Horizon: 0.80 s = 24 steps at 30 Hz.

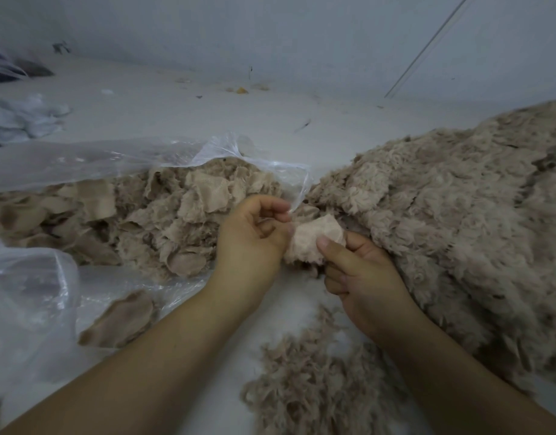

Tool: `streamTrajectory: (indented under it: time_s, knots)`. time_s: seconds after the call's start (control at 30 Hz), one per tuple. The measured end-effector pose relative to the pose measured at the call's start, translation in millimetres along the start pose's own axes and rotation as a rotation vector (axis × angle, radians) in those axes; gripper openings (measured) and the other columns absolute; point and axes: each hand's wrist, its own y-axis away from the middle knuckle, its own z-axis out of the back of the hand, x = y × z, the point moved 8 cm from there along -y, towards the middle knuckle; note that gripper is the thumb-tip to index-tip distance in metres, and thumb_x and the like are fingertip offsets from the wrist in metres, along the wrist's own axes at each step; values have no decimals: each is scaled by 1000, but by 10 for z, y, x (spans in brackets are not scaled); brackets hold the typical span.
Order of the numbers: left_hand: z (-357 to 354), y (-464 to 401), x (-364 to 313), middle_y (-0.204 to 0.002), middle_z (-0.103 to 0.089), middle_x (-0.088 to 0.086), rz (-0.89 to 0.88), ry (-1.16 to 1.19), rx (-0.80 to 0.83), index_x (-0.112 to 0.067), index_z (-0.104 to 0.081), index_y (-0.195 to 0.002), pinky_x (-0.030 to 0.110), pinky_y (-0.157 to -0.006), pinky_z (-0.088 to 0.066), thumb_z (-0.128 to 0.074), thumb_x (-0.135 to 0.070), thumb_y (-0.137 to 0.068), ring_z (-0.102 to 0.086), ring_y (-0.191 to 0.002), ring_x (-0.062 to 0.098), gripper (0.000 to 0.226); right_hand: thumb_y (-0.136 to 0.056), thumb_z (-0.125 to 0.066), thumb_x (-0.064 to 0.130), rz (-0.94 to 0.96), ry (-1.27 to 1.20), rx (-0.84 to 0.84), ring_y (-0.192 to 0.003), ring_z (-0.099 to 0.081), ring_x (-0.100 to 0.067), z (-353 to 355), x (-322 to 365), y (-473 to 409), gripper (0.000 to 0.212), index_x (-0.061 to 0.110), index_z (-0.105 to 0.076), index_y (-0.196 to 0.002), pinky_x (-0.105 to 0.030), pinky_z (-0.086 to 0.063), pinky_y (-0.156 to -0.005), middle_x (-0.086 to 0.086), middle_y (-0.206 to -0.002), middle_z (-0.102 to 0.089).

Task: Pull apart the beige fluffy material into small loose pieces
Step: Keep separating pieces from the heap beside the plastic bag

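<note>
Where the pale floor (182, 108) runs along its right edge, a big heap of beige fluffy material (452, 221) lies spread wide, reaching from the far right down toward the near right corner. Left of it, toward the floor's left edge, a clear plastic bag (91, 158) lies open on its side with a pile of torn scraps (151, 215) spilling from its mouth, some showing flat woven backing. Near the bottom edge, between the forearms, a loose tuft pile (305, 394) sits on the floor. One flat scrap (121, 320) rests on the plastic at the near left.

Both forearms reach forward from the bottom edge and meet between bag and heap. The left hand (251, 240) is turned palm inward, fingers curled, its fingertips pinching the left side of a small piece (311, 240). The right hand (361, 277) has its thumb pressed on top of that same piece and its fingers curled beneath, gripping it. The piece is held just above the floor, touching the heap's near-left fringe.
</note>
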Motion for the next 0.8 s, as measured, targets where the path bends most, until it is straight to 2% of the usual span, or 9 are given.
streamTrajectory:
  time_s: [0.1,0.17,0.23,0.33,0.47,0.57,0.63,0.7,0.8]
  knots:
    - [132,-37,49,-80,-66,8,79,-3,-123,-11,-64,-89,22,-55,-48,-58,2,-93,-60,-63,10,15,-80,-65,25,3,-12,-21,-41,-24,-4,6,6,0,26,8,-68,-98,-17,-25,-38,4,-56,-40]
    - [41,-19,99,-77,-65,12,173,82,-20,-7,-62,-90,23,-44,-47,-58,-11,-96,-60,-52,11,8,-79,-66,27,6,-14,-14,-41,-24,-4,-2,16,7,23,9,-69,-93,-17,-25,-38,3,-56,-41]
    - [-122,46,178,-68,-63,17,268,99,160,-3,-60,-92,22,-37,-43,-64,-22,-92,-58,-41,18,19,-79,-66,28,9,-24,-1,-40,-25,-4,-10,33,17,17,12,-68,-84,-16,-26,-38,5,-52,-40]
    - [-187,75,167,-57,-59,12,246,58,241,-6,-62,-85,20,-36,-38,-68,-10,-89,-52,-37,19,8,-79,-65,24,0,-46,8,-39,-25,-3,-25,41,19,11,16,-67,-72,-15,-25,-37,6,-49,-37]
    - [-69,-8,142,-57,-54,5,242,111,180,-16,-69,-75,19,-38,-32,-58,-8,-95,-41,-40,10,24,-80,-69,22,-40,-102,-11,-38,-22,-3,-23,28,0,29,23,-59,-53,-16,-21,-36,7,-50,-30]
    - [-228,70,80,-56,-60,-4,265,119,393,-9,-70,-80,13,-40,-36,-55,-4,-95,-48,-42,2,22,-78,-64,38,-43,-85,0,-40,-23,-4,-27,31,1,24,19,-64,-65,-17,-23,-37,4,-52,-33]
    - [-257,94,42,-56,-63,-7,248,107,439,-2,-66,-84,9,-43,-39,-56,-1,-94,-52,-43,-1,14,-77,-68,41,-26,-35,27,-40,-28,-3,-42,43,17,31,10,-66,-80,-16,-26,-37,6,-52,-44]
    - [-195,52,31,-57,-60,-1,215,76,378,-3,-67,-81,14,-47,-40,-60,-5,-92,-50,-46,5,14,-78,-74,35,-25,1,34,-41,-32,-2,-45,42,32,29,7,-67,-81,-15,-28,-38,4,-56,-51]
    - [-67,-6,80,-59,-58,6,211,78,214,-9,-67,-73,24,-48,-44,-62,-14,-92,-51,-49,14,21,-76,-73,28,-36,6,34,-41,-35,-1,-61,40,36,15,18,-72,-66,-14,-29,-38,5,-55,-54]
